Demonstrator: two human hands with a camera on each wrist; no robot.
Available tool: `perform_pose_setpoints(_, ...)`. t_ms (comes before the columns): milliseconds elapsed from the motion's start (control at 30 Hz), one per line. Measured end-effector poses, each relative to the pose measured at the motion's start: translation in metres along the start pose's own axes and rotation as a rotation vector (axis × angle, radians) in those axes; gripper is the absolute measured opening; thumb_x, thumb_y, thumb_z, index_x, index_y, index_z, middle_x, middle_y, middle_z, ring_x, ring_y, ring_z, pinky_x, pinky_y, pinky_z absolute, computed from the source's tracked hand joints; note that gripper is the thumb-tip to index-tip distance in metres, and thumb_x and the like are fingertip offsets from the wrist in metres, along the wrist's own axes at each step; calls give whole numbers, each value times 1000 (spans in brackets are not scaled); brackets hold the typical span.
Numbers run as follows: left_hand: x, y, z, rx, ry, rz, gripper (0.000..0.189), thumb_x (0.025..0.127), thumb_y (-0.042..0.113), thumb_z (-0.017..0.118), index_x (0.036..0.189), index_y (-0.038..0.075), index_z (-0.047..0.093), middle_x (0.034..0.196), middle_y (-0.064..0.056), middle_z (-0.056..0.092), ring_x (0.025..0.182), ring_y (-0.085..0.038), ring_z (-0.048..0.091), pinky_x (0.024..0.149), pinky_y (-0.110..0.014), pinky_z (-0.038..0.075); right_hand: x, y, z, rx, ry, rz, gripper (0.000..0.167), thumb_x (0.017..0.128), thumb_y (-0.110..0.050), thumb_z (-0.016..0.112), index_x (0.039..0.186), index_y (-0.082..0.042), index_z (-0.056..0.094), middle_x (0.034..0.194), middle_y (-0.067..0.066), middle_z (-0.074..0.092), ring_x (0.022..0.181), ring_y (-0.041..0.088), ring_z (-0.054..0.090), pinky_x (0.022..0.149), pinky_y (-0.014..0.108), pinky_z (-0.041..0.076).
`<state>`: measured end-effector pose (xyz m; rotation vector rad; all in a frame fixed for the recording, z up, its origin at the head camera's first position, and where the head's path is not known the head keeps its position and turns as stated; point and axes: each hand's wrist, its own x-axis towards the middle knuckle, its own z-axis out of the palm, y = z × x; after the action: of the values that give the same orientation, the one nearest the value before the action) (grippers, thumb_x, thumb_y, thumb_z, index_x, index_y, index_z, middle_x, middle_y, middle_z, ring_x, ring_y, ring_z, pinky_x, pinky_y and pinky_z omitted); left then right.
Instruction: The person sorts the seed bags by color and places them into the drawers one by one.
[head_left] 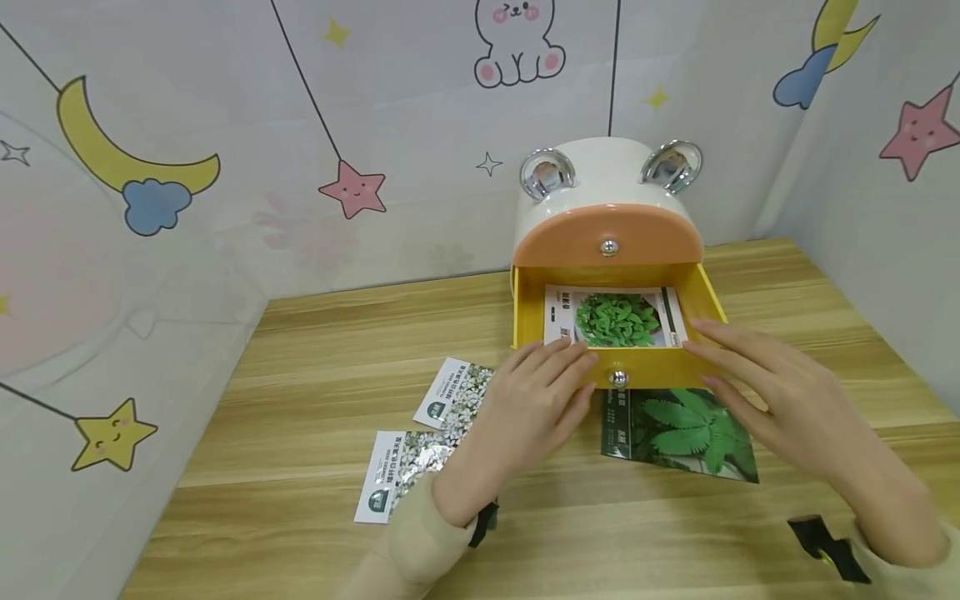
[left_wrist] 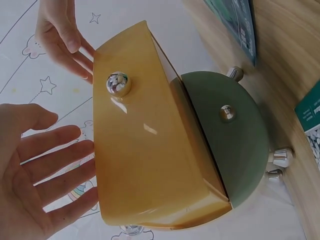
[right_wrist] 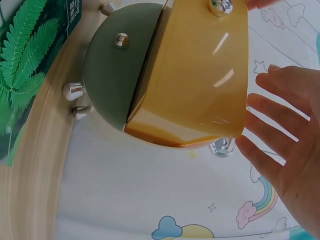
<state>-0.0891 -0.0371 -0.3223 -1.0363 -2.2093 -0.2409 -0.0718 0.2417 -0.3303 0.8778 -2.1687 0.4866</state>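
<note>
A small animal-shaped cabinet (head_left: 600, 179) has its yellow middle drawer (head_left: 667, 367) pulled out. Inside the drawer lies a seed packet (head_left: 618, 318) with a picture of green leaves. My left hand (head_left: 525, 400) has its fingertips on the drawer's front rim, left of the silver knob (head_left: 618, 379); the fingers look straight and spread in the left wrist view. At the front right corner, the fingertips of my right hand (head_left: 795, 396) are at the drawer's edge, fingers extended. Neither hand grips anything. Below the yellow drawer, the wrist views show a closed green drawer (left_wrist: 227, 145).
Two white-flower seed packets, an upper one (head_left: 442, 396) and a lower one (head_left: 393, 475), lie on the wooden table (head_left: 300, 400) at left, partly behind my left arm. A dark packet with fern-like leaves (head_left: 686, 433) lies before the cabinet. Patterned cloth (head_left: 420, 100) hangs behind.
</note>
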Motion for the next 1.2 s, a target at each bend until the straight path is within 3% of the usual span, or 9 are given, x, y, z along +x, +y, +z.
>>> perform_pose_setpoints(133,-4,1,-2,20,2,13,26,92,25,61,115,16,70,119,1,70,115,-17,64,103,-31,48,-2,-3,-4,-14,-20,5,53,101,-48,38,116,-8,70,134,5,61,115,18,57,113,8,25)
perform_pose_setpoints(267,-7,2,-4,32,-2,19,27,92,26,61,115,16,70,120,0,69,117,-18,63,104,-32,47,-3,-6,-7,-25,-55,18,54,101,-49,35,118,-10,69,133,8,61,104,29,58,113,6,23)
perform_pose_setpoints(500,-14,7,-9,50,-6,42,28,92,27,61,116,16,69,120,0,69,117,-17,63,103,-32,48,-6,-10,-5,-14,-28,-12,53,102,-46,37,117,-7,69,135,6,60,125,6,49,114,9,25)
perform_pose_setpoints(633,-15,11,-10,56,2,68,29,92,29,62,116,17,70,119,1,70,116,-16,63,101,-31,50,-8,-14,-7,-15,-57,-14,52,102,-46,36,119,-8,68,134,9,60,131,3,45,115,9,24)
perform_pose_setpoints(900,-19,19,-5,54,-6,126,31,90,31,63,117,19,69,119,3,70,114,-14,65,99,-28,51,-14,-22,-10,-20,-121,0,51,103,-44,34,124,-9,65,137,11,57,141,11,38,119,14,20)
perform_pose_setpoints(1200,-23,25,8,57,-35,192,35,92,37,58,122,20,66,123,4,68,114,-12,64,98,-26,51,-22,-26,-9,-19,-123,-66,52,104,-42,32,124,-6,64,139,14,55,143,16,36,120,17,19)
